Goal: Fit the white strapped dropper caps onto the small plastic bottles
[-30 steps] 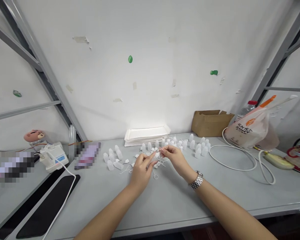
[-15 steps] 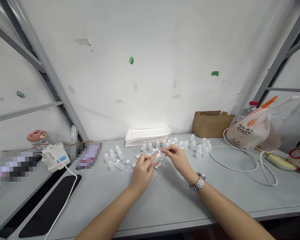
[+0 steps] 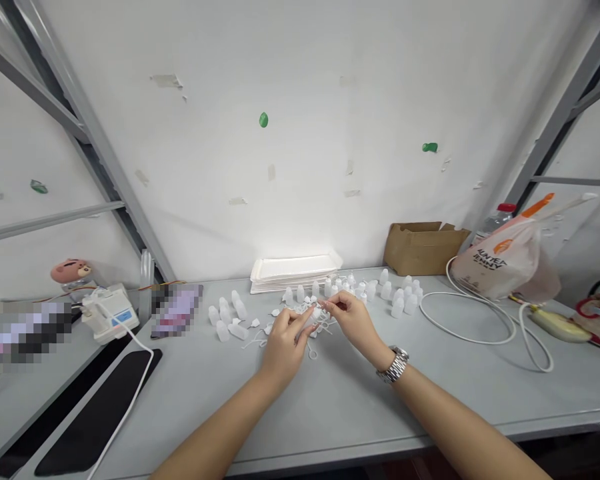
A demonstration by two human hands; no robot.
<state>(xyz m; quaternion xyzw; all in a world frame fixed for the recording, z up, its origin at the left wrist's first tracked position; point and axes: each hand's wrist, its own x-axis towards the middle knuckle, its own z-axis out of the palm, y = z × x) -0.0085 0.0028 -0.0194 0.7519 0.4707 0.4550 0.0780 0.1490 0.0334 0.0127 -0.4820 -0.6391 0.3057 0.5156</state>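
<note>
My left hand (image 3: 284,343) is closed in a pinch around a small white plastic cap (image 3: 317,313). Close on its right, my right hand (image 3: 353,321) has thumb and forefinger pressed together at the cap's edge; whatever sits between those fingertips is too small to make out. Under and around both hands lie loose white caps with thin ring straps, one ring (image 3: 313,355) nearest me. Small frosted bottles (image 3: 223,331) stand at the left of this pile, one of them lying on its side. More frosted bottles (image 3: 398,307) stand to the right and behind my hands.
Behind the bottles is a stack of white trays (image 3: 295,268) against the wall. A cardboard box (image 3: 425,248), a plastic bag (image 3: 500,261) and a looped white cable (image 3: 480,341) occupy the right. On the left are a power strip (image 3: 111,313) and a blurred purple packet (image 3: 179,311).
My right hand has shifted very slightly left, toward the cap. My left hand keeps nearly the same place, and the bottles stay where they were.
</note>
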